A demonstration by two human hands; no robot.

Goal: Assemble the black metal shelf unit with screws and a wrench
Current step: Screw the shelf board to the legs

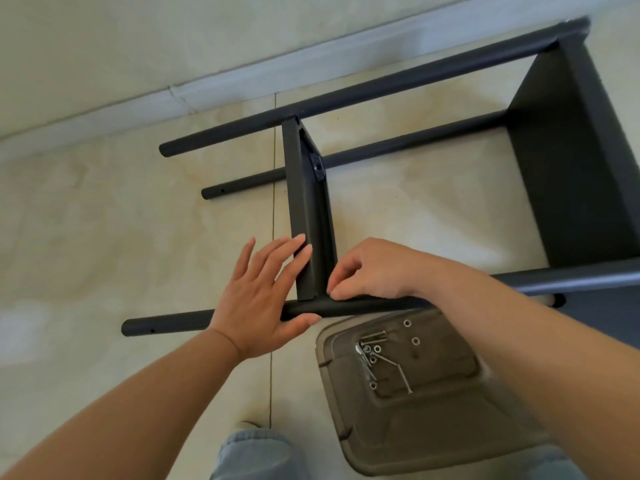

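Shelf unit (398,157) on beige tile floor (104,220)

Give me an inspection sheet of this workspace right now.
Surface: beige tiled floor.
Job's things: black metal shelf frame lying on its side; black shelf panel standing between its tubes; silver screws and nuts in a grey plastic tray.
Clutter: nothing seen.
Grip: left hand flat, bracing the panel; right hand pinched at the panel's corner, contents hidden.
Cables: nothing seen.
Surroundings: pale skirting board.
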